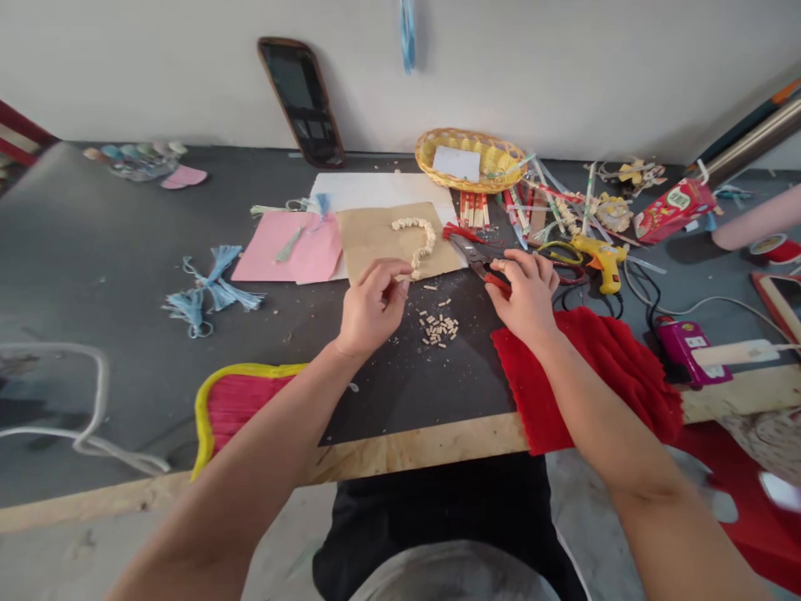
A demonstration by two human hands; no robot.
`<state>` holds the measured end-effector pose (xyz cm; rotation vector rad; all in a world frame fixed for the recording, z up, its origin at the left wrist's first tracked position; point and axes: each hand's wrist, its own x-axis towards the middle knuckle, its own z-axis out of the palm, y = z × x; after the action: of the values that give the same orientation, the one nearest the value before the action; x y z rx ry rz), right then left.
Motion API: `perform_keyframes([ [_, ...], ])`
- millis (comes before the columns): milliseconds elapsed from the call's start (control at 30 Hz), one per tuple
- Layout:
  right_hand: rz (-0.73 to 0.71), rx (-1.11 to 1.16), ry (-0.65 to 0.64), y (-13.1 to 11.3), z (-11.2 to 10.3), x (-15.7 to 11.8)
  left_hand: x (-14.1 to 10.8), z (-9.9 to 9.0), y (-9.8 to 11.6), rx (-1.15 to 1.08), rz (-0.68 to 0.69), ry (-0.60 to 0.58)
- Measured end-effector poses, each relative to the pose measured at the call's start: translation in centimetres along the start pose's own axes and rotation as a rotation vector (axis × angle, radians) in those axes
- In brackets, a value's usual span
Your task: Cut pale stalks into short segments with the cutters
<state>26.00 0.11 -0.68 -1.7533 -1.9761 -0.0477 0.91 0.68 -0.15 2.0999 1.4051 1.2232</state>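
My left hand [375,305] is closed in a pinch at the lower end of a curved strand of small pale pieces [426,238]. That strand lies on a brown sheet of paper [369,238]; the exact spot between my fingertips is partly hidden. My right hand [526,288] has its fingers around the red handles of a cutting tool that looks like pliers [474,260], whose dark jaws point up and left on the table. Between both hands lies a loose pile of short, pale cut pieces [439,329], with crumbs around it.
Blue tassels [216,280] and pink paper [275,250] lie left. Behind are a phone [304,100] against the wall and a yellow basket [469,179]. At right are a yellow glue gun [601,260], juice box [676,209], purple power adapter [692,351] with cables, and red cloth [601,359].
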Motion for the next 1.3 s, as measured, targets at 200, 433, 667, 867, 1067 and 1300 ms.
perform_keyframes([
  [200, -0.269, -0.028, -0.254, -4.8, 0.4, 1.1, 0.0, -0.2, -0.8, -0.014, 0.02, 0.021],
  [433, -0.312, -0.122, -0.293, -6.8, 2.4, 3.3, -0.1, -0.4, -0.8, 0.042, 0.101, 0.006],
  [667, -0.348, 0.036, -0.088, -6.0, -0.2, 0.2, -0.1, -0.1, 0.2, 0.06, 0.319, -0.093],
  [867, -0.386, 0.117, 0.005, -5.4, -0.5, -1.3, -0.4, 0.4, 0.9, 0.044, 0.376, -0.147],
  [1067, -0.401, 0.271, 0.069, -5.5, -0.4, -1.3, -0.2, -0.1, 1.3, -0.092, 0.303, -0.188],
  [1300, -0.456, 0.221, 0.096, -5.5, -0.7, -1.5, -0.2, -0.3, 1.4, -0.208, 0.24, -0.276],
])
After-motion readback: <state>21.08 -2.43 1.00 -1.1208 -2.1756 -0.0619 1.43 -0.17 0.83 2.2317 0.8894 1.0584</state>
